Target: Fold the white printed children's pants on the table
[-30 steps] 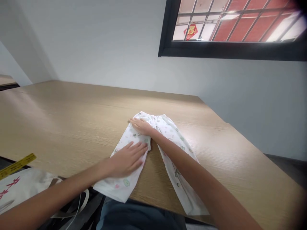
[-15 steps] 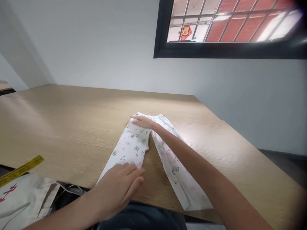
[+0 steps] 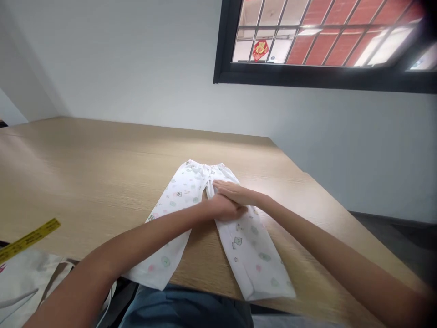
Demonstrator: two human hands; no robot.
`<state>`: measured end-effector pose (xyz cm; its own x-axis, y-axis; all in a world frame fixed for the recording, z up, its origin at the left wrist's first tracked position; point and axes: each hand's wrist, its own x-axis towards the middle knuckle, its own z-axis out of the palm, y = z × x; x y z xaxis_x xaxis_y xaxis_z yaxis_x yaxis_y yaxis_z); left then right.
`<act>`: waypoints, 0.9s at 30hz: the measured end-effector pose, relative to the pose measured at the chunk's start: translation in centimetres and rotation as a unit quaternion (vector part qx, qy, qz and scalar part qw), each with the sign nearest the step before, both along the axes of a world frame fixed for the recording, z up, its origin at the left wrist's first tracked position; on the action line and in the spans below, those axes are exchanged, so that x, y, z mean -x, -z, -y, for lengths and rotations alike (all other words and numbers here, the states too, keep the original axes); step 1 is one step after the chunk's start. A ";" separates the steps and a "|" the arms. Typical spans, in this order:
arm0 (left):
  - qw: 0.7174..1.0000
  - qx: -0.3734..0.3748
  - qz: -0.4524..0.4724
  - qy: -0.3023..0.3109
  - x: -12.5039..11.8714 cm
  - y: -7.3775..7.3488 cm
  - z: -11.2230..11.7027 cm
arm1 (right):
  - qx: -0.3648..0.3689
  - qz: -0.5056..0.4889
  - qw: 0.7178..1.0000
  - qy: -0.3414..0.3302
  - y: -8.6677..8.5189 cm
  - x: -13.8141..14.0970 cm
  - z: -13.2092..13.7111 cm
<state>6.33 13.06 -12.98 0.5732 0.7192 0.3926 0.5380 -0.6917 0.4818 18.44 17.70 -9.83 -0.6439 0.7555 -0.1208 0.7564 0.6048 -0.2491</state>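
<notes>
The wooden counter (image 3: 85,173) fills most of the view, running back to a pale wall under a dark-framed window (image 3: 324,75), and a small pair of white printed trousers (image 3: 191,193) lies flat on it near the front edge, waistband away from the person and the two legs spread toward them in an upside-down V. The left leg (image 3: 164,255) reaches the counter's edge and hangs a little over it; the right leg (image 3: 254,255) lies fully on the wood, its cuff close to the edge. Going by how the cloth lies, the laying-out part looks done: the fabric is smooth, with no big wrinkles and no fold in it yet, so any folding is still ahead, as is bringing one leg onto the other. Both hands meet at the top of the right leg, just below the crotch. The left hand (image 3: 223,208) reaches across from the left and rests palm down on the cloth, fingers loosely together; the right hand (image 3: 235,193) lies flat just beyond it, fingers straight and together, partly overlapping the left. Neither hand appears to pinch the fabric; they seem to press or smooth it, though the contact under the palms is hidden. At the lower left, off the counter, are a pale bag (image 3: 23,282) and a yellow measuring tape (image 3: 29,239).
</notes>
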 end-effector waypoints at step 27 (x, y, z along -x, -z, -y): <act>0.938 -0.323 0.118 -0.051 -6.4 4.1 14.3 | -0.209 -0.101 0.938 0.258 2.5 1.1 -3.7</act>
<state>12.69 -1.25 -17.06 0.3564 0.3344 0.8724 0.5481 -0.8310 0.0947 17.34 21.41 -12.29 -0.1575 0.9274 0.3394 0.9382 0.2478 -0.2417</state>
